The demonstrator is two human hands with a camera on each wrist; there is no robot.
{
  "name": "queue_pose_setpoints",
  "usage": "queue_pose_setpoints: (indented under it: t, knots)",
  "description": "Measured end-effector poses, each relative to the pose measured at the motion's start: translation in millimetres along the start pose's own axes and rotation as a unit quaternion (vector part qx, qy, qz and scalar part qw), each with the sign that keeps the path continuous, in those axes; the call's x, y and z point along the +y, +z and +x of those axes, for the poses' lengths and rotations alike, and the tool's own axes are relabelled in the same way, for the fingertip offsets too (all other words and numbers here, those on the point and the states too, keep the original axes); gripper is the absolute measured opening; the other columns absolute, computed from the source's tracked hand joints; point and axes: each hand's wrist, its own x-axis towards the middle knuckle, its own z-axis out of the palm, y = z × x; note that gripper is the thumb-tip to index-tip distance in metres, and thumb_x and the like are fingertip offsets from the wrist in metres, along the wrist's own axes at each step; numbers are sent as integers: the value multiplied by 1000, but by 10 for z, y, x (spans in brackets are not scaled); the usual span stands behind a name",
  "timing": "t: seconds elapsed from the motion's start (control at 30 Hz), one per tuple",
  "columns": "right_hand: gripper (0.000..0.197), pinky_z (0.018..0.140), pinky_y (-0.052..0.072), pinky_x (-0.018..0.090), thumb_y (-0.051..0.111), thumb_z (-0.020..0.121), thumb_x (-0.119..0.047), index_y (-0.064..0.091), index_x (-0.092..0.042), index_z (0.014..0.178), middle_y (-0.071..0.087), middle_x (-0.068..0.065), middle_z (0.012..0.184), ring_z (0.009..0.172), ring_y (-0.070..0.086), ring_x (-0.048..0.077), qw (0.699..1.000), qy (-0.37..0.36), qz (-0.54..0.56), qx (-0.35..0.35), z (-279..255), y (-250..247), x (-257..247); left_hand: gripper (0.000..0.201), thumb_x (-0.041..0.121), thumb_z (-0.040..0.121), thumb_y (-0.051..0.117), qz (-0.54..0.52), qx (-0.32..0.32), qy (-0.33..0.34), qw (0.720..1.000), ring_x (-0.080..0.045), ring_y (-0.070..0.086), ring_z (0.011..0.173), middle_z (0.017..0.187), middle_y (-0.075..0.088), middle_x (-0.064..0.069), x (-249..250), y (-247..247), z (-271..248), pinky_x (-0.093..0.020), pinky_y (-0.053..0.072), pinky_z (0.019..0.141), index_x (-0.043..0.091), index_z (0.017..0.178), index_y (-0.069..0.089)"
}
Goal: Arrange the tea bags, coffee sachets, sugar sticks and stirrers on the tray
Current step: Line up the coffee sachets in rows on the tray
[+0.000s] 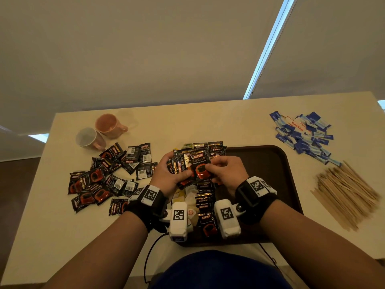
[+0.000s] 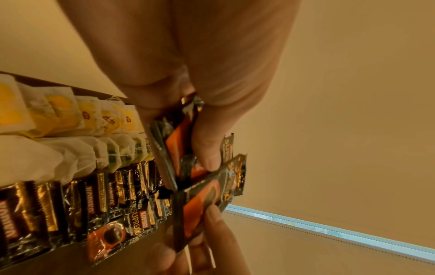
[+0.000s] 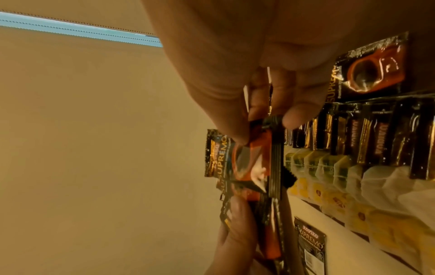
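Both hands are up over the left part of the tray [image 1: 270, 155], sharing one bunch of coffee sachets [image 1: 194, 165]. The left hand [image 1: 166, 174] has its fingers and thumb curled round the left side of the bunch. The right hand [image 1: 226, 172] pinches the right edge of the front sachet. In the wrist views the bunch shows edge-on, several sachets pressed flat together, with a thumb [image 2: 207, 148] on the front of it.

On the tray under the hands there's a row of sachets [image 1: 205, 205] overlapping like shingles, running near to far. Just left of it are the tea bags [image 1: 187, 197], which in the left wrist view are two rows, yellow-tagged [image 2: 70, 111] and green-tagged [image 2: 113, 152]. The right half of the tray is bare brown.

Loose sachets [image 1: 104, 176] are scattered on the table [image 1: 208, 126] left of the tray, some face up, some barcode up. Two mugs [image 1: 100, 132] sit at the far left, one orange and one greyish, touching.

Sugar sticks [image 1: 304, 136] are in a blue and white heap at the far right, well apart from the tray. The wooden stirrers [image 1: 345, 192] are piled nearer, right of the tray.
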Motion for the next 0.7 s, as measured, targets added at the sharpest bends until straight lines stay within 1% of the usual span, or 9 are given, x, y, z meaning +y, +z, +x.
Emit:
queue_pose_setpoints:
  t: [0.1,0.17,0.27,0.37,0.4,0.5,0.53,0.63,0.7]
  knots:
    - [8,52,51,21,72,88,-10,65,-11,91,72,15,95,76,70,20,1000,6,2,-4,35,-37,16,75,7,54,90,11,7,6,1000,-36,56,122,140,50,-8,9,-18,7,-60,52,95,57,102,60]
    - [7,55,53,23,70,88,-8,64,-12,89,72,13,92,79,69,22,1000,-3,2,-17,24,-47,5,75,7,54,89,26,3,9,1000,-35,59,120,138,53,-9,9,-8,13,-59,53,94,58,101,61]
    - [10,55,54,22,72,86,-7,65,-12,91,70,8,85,73,67,17,1000,-23,-3,-19,4,-39,-31,77,12,50,91,59,-11,22,998,-31,63,115,128,61,-7,25,42,-11,-58,54,92,55,105,59]
    - [12,51,52,19,73,86,-7,66,-13,93,69,7,87,64,65,10,999,-24,-10,-20,-1,-39,-65,81,31,41,95,100,-9,43,994,-28,60,120,133,58,1,8,55,-10,-55,53,96,63,104,56]
    - [11,52,52,19,73,86,-7,66,-14,91,69,7,88,64,65,9,999,-26,-11,-21,-2,-45,-77,82,32,41,96,102,-11,43,994,-28,59,121,134,57,1,11,63,-15,-56,52,97,62,105,56]
    - [7,52,51,19,70,88,-7,67,-13,88,70,8,87,62,64,9,1000,-20,-9,-22,3,-65,-83,78,9,59,93,91,-8,45,995,-28,61,117,128,60,-1,13,66,-17,-56,52,97,48,114,55]
    - [6,52,51,20,69,89,-7,68,-13,86,70,8,86,62,64,10,1000,-17,-5,-21,5,-70,-79,76,5,62,91,88,-9,46,995,-28,62,116,127,61,-1,14,63,-20,-56,53,97,47,114,55]
    - [4,54,53,23,66,91,-6,66,-9,88,70,11,89,72,67,17,1000,4,18,-25,19,-77,-59,76,17,53,94,81,-12,46,996,-29,62,117,130,60,-2,51,55,-40,-57,54,95,56,108,57]
    - [3,55,57,24,66,91,-3,65,-5,93,70,13,92,78,70,19,996,32,66,-49,6,-78,-65,74,7,61,91,78,-4,49,996,-30,63,115,126,61,-3,67,57,-40,-57,54,94,52,108,56]
